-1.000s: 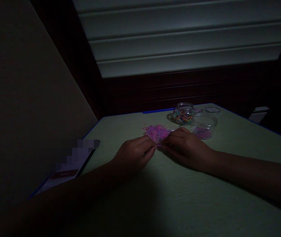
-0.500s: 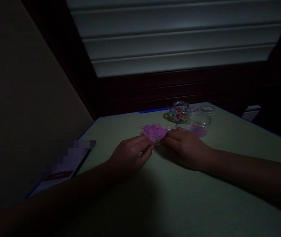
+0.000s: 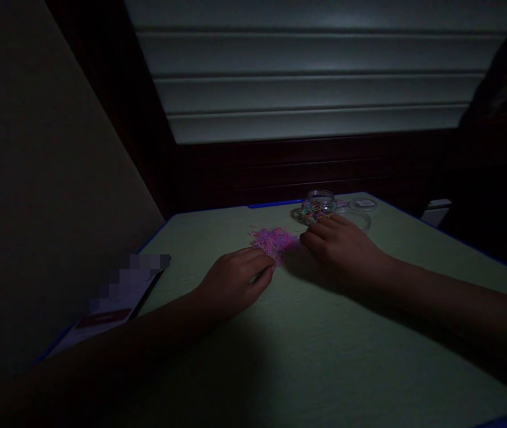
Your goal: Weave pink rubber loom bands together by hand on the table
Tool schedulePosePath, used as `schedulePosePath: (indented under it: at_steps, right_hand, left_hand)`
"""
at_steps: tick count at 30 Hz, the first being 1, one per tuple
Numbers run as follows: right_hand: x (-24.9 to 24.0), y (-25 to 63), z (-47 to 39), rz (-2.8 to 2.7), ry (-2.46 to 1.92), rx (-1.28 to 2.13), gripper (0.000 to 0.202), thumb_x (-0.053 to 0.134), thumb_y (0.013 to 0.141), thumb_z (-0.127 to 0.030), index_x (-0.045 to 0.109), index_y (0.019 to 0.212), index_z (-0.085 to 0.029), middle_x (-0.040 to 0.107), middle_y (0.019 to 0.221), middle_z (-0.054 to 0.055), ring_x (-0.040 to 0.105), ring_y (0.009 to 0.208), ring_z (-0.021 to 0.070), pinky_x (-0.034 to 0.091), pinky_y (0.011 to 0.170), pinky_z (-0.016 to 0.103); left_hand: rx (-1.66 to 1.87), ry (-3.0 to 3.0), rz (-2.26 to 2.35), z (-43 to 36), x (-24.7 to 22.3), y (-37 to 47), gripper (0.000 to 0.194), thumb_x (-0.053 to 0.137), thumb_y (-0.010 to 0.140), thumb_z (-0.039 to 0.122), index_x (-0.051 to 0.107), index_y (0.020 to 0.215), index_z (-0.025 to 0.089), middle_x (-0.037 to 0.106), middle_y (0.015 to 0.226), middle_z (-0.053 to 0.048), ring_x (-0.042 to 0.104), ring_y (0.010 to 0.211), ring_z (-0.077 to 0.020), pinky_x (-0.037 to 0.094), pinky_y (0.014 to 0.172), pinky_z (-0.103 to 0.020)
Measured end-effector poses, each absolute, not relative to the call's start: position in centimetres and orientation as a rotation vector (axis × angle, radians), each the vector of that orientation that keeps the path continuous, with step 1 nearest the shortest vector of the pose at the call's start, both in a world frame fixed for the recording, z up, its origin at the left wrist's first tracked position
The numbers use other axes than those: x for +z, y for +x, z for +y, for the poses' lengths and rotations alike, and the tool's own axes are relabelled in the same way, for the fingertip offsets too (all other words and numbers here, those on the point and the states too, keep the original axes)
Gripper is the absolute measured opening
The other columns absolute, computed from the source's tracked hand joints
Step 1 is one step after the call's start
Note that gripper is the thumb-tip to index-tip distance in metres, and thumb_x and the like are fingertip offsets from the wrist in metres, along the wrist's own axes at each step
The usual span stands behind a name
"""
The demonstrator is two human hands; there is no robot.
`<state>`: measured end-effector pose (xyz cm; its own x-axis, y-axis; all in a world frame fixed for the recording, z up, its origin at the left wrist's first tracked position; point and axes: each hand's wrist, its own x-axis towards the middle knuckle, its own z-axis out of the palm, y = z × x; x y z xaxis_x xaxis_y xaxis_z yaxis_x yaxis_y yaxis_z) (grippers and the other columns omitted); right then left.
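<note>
A loose pile of thin pink and purple rubber bands (image 3: 274, 239) lies on the pale green table (image 3: 324, 333). My left hand (image 3: 238, 279) rests at the pile's near left edge, its thumb and fingers pinched together; what they hold is hidden. To the right of the pile is my right hand (image 3: 342, 244), fingers bent and closed. A bit of pink shows by its fingertips, too dim to make out. Behind it, an open clear tub (image 3: 362, 220) is mostly covered by the hand. Beside that stands an open clear jar (image 3: 320, 202) of multicoloured bands.
A clear round lid (image 3: 364, 204) lies near the table's back edge. At the left edge is a flat sheet or booklet (image 3: 101, 319), partly blurred out. A shuttered window (image 3: 315, 89) rises behind the table, with a wall on the left. The room is dim.
My right hand has moved right and slightly up, away from the pile and in front of the clear tub. My left hand stays almost in place. The view has shifted slightly.
</note>
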<state>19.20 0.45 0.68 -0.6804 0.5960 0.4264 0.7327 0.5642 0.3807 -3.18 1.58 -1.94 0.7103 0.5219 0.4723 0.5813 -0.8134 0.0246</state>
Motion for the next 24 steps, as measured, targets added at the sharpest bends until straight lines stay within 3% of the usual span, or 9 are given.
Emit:
schedulePosePath:
  at_steps: [3, 11, 24]
  right_hand:
    - [2.4, 20.3, 0.8, -2.415, -1.288, -0.908, 0.016, 0.046, 0.08, -0.013, 0.059, 0.088, -0.013, 0.061, 0.086, 0.012, 0.051, 0.079, 0.0213, 0.028, 0.069, 0.033]
    - [4.5, 23.5, 1.5, -2.174, -1.725, -1.057, 0.024, 0.039, 0.08, -0.015, 0.062, 0.073, -0.014, 0.063, 0.073, 0.011, 0.055, 0.07, 0.0198, 0.029, 0.063, 0.032]
    - [4.2, 23.6, 1.2, -2.193, -1.775, -1.069, 0.029, 0.04, 0.081, -0.02, 0.063, 0.065, -0.016, 0.062, 0.064, 0.01, 0.056, 0.064, 0.0198, 0.031, 0.062, 0.032]
  left_hand:
    - [-0.708, -2.789, -0.899, 1.6, -2.0, -3.2, 0.019, 0.042, 0.084, 0.021, 0.06, 0.088, 0.017, 0.061, 0.081, -0.003, 0.056, 0.076, -0.0127, 0.044, 0.068, -0.024]
    - [-0.725, -2.779, -0.865, 1.7, -2.0, -3.1, 0.019, 0.042, 0.084, 0.02, 0.06, 0.085, 0.017, 0.061, 0.079, -0.003, 0.055, 0.074, -0.0123, 0.044, 0.067, -0.023]
    - [-0.713, -2.781, -0.881, 1.6, -1.8, -3.1, 0.019, 0.042, 0.084, 0.021, 0.06, 0.084, 0.017, 0.061, 0.079, -0.003, 0.055, 0.074, -0.0123, 0.044, 0.066, -0.023]
